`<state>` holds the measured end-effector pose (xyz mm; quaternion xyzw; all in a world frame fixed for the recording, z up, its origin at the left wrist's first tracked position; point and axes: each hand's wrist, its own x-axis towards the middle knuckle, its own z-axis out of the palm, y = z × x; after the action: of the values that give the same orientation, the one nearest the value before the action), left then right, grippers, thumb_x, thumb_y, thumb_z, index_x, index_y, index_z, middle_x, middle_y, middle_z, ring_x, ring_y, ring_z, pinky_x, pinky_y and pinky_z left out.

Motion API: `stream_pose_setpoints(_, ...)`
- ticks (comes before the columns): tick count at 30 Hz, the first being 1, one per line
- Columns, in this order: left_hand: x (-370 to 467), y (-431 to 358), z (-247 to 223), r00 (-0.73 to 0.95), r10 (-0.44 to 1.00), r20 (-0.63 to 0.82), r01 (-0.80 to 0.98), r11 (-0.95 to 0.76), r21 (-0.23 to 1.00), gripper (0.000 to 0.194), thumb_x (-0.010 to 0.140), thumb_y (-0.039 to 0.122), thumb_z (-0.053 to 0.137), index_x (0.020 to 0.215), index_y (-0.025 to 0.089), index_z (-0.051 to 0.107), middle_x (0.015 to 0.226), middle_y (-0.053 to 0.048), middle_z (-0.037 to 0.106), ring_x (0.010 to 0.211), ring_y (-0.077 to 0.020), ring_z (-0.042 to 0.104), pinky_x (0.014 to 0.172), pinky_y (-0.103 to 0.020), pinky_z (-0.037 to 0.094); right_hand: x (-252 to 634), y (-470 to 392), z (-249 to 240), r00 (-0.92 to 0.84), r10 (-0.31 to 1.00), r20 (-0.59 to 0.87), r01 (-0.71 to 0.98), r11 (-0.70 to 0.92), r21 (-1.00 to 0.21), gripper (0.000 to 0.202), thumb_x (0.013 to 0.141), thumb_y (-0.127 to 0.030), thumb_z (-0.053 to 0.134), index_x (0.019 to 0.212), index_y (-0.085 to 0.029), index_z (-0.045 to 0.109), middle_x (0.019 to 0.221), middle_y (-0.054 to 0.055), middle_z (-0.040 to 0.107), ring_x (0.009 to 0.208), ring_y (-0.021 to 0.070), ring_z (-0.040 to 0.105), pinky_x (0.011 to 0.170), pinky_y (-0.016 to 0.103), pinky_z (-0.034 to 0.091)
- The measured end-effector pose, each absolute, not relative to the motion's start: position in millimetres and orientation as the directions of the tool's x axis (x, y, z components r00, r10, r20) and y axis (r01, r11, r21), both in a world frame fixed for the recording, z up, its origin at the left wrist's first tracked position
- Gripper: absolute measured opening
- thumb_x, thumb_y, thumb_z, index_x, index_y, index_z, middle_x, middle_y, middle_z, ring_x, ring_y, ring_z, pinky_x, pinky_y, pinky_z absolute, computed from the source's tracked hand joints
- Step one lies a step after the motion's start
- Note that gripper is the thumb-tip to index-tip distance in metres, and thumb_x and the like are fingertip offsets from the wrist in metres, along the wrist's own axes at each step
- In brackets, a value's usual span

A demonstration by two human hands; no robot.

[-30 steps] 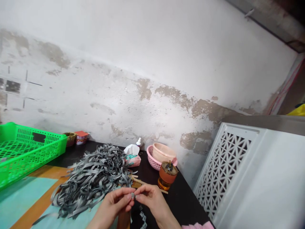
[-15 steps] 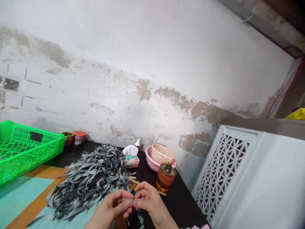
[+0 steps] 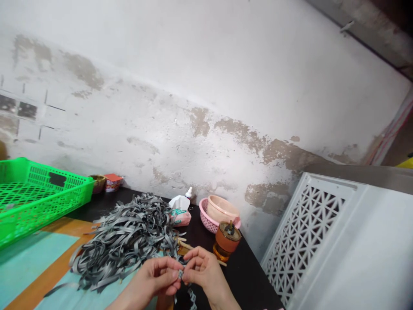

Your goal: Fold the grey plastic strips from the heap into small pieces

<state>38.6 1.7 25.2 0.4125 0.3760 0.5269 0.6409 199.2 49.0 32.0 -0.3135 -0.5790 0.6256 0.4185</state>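
My left hand (image 3: 158, 277) and my right hand (image 3: 204, 272) meet near the bottom centre, fingertips almost touching. Both pinch a small grey folded strip (image 3: 180, 274) between thumb and fingers. A folded, zigzag grey strip (image 3: 192, 298) hangs below my right hand. Just beyond and left of my hands lies a large loose heap of grey strips (image 3: 129, 239), on the table and its coloured covering.
A green plastic crate (image 3: 41, 211) stands at the left. Behind the heap are a tissue pack (image 3: 181, 216), a white-capped bottle (image 3: 189, 193), pink baskets (image 3: 208, 220) and an amber jar (image 3: 227, 241). A white latticed panel (image 3: 306, 232) rises at the right.
The view has shifted slightly, so the crate, heap and jar appear a little further right. My hands keep nearly the same pinch on the small strip.
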Motion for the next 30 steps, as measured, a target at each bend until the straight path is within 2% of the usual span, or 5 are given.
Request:
stream_pose_setpoints(6, 42, 1, 28, 0.115, 0.993, 0.012, -0.37, 0.032, 0.928, 0.042, 0.05, 0.047, 0.086, 0.071, 0.013, 0.073, 0.054, -0.002, 0.068, 0.048, -0.0093, 0.054, 0.051, -0.022, 0.037, 195, 48, 30, -0.44, 0.89, 0.118, -0.197, 0.032, -0.98, 0.045, 0.042, -0.019, 0.09, 0.077, -0.014, 0.063, 0.058, -0.003, 0.063, 0.05, 0.009, 0.054, 0.052, 0.022, 0.044)
stream_pose_setpoints(16, 37, 5, 22, 0.153, 0.988, 0.024, -0.343, 0.031, 0.939, 0.039, 0.057, 0.044, 0.083, 0.075, 0.011, 0.075, 0.061, -0.005, 0.071, 0.054, -0.0117, 0.058, 0.056, -0.023, 0.043, 192, 47, 31, -0.411, 0.898, 0.156, -0.2, 0.078, -0.977, 0.039, 0.041, -0.021, 0.09, 0.069, -0.015, 0.063, 0.056, -0.003, 0.064, 0.05, 0.0103, 0.056, 0.051, 0.022, 0.045)
stream_pose_setpoints(20, 32, 9, 17, 0.141, 0.989, -0.049, -0.383, 0.1, 0.919, 0.039, 0.053, 0.042, 0.086, 0.075, 0.012, 0.074, 0.058, -0.003, 0.071, 0.051, -0.0087, 0.057, 0.055, -0.02, 0.043, 202, 44, 39, -0.5, 0.854, 0.143, -0.154, 0.075, -0.985, 0.033, 0.053, -0.03, 0.086, 0.075, -0.015, 0.068, 0.061, -0.001, 0.064, 0.05, 0.0111, 0.058, 0.053, 0.023, 0.046)
stream_pose_setpoints(25, 28, 8, 19, 0.185, 0.98, -0.077, -0.455, 0.154, 0.877, 0.029, 0.059, 0.033, 0.086, 0.077, 0.012, 0.074, 0.066, -0.005, 0.073, 0.058, -0.0093, 0.061, 0.056, -0.018, 0.043, 214, 37, 52, -0.625, 0.757, 0.19, -0.12, 0.147, -0.982, 0.026, 0.059, -0.028, 0.084, 0.082, -0.02, 0.076, 0.079, 0.002, 0.066, 0.072, 0.0175, 0.064, 0.069, 0.029, 0.05)
stream_pose_setpoints(30, 31, 6, 19, 0.196, 0.977, -0.087, -0.471, 0.172, 0.865, 0.029, 0.059, 0.031, 0.086, 0.077, 0.013, 0.073, 0.064, -0.004, 0.072, 0.057, -0.0099, 0.061, 0.055, -0.019, 0.043, 213, 38, 54, -0.61, 0.753, 0.248, -0.149, 0.198, -0.969, 0.014, 0.071, -0.035, 0.075, 0.073, -0.021, 0.077, 0.075, 0.002, 0.063, 0.062, 0.0156, 0.062, 0.063, 0.029, 0.05)
